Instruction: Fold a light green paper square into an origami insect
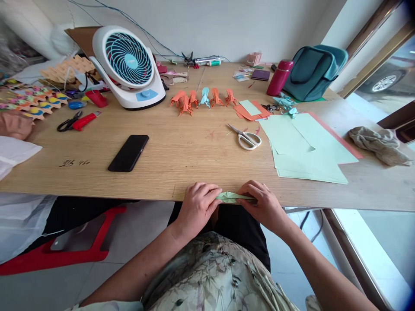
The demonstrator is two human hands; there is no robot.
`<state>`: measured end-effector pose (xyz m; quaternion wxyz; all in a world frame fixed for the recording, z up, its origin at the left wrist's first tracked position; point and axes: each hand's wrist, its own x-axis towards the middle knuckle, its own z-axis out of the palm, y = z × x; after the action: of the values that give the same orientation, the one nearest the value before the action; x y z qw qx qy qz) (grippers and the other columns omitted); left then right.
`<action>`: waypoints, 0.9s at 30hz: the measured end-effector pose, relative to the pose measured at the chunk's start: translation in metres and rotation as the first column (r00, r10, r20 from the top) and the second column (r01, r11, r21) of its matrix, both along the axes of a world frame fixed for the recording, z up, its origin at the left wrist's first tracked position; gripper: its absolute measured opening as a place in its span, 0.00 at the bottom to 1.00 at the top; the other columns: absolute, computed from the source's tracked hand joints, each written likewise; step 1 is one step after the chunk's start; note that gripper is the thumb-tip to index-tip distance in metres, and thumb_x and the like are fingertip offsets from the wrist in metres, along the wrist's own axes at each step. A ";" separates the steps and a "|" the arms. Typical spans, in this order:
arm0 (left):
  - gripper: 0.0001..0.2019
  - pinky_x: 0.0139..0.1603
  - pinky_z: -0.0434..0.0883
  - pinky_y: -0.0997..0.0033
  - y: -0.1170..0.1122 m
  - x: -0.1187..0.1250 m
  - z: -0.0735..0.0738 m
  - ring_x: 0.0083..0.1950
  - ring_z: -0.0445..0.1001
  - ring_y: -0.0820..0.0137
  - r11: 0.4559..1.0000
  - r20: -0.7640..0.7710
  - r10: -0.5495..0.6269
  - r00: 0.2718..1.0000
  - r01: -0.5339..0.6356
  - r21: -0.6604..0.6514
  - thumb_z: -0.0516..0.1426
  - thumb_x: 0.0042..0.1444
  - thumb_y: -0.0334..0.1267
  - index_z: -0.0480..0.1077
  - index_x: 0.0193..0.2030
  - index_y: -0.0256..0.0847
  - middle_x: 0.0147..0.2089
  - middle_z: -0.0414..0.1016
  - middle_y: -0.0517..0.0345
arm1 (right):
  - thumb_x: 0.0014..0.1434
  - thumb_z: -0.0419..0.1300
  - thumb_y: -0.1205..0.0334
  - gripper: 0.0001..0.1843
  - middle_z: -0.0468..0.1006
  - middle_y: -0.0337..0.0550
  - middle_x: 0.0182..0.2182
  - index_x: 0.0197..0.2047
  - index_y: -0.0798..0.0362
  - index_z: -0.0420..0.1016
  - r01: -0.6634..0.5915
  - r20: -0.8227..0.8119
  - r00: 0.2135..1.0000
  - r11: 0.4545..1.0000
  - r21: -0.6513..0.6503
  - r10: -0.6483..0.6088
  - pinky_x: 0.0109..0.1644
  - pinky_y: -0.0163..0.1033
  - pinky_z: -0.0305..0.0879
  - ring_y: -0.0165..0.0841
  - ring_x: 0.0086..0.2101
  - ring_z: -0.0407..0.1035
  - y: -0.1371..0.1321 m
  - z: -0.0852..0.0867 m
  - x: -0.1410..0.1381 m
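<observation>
A narrow folded piece of light green paper [229, 197] stretches between my two hands at the table's front edge. My left hand [200, 202] is closed on its left end, thumb below and fingers on top. The right end is pinched by my right hand [261, 199]. Creases and small pointed flaps show in the paper's middle; its ends are partly hidden under my fingers. Beyond my hands lie white-handled scissors [249, 140]. To their right are several flat light green sheets [304, 166].
Folded orange paper figures [184, 103] and a blue one [204, 97] stand mid-table. A black phone [129, 153] lies left, below a white fan [129, 65]. Toward the right are a pink bottle [280, 77], a teal bag [313, 73] and a crumpled cloth [379, 144].
</observation>
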<state>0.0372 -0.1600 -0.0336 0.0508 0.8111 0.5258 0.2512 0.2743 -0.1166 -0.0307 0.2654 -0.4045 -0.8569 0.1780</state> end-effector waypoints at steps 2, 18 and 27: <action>0.08 0.50 0.70 0.66 0.010 -0.002 0.007 0.47 0.75 0.66 0.996 0.096 -0.034 0.995 0.042 -0.083 0.57 0.67 0.35 0.78 0.47 0.42 0.44 0.79 0.54 | 0.66 0.58 0.64 0.04 0.76 0.43 0.36 0.39 0.51 0.73 -0.031 -0.030 0.999 0.998 -0.052 0.029 0.40 0.39 0.65 0.34 0.36 0.71 0.008 0.005 -0.002; 0.26 0.26 0.58 0.77 0.115 0.013 0.038 0.25 0.60 0.80 0.758 0.842 0.355 0.405 0.403 -0.514 0.72 0.40 0.57 0.69 0.28 0.36 0.26 0.66 0.66 | 0.53 0.70 0.43 0.22 0.68 0.34 0.24 0.29 0.54 0.72 -0.307 -0.593 0.798 0.777 -0.549 -0.104 0.34 0.36 0.60 0.27 0.28 0.60 0.122 0.042 -0.047; 0.24 0.28 0.60 0.76 0.163 0.004 0.044 0.31 0.69 0.76 0.587 0.698 0.449 0.558 0.405 -0.701 0.75 0.33 0.51 0.77 0.32 0.36 0.29 0.72 0.62 | 0.44 0.75 0.43 0.24 0.69 0.34 0.21 0.26 0.53 0.72 -0.173 -0.532 0.811 0.768 -0.616 -0.244 0.30 0.36 0.58 0.27 0.25 0.62 0.152 0.040 -0.062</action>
<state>0.0412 0.0028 0.0105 0.6503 0.4649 0.4999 0.3333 0.2127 0.0351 0.0090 0.3649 -0.4123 -0.6116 0.5681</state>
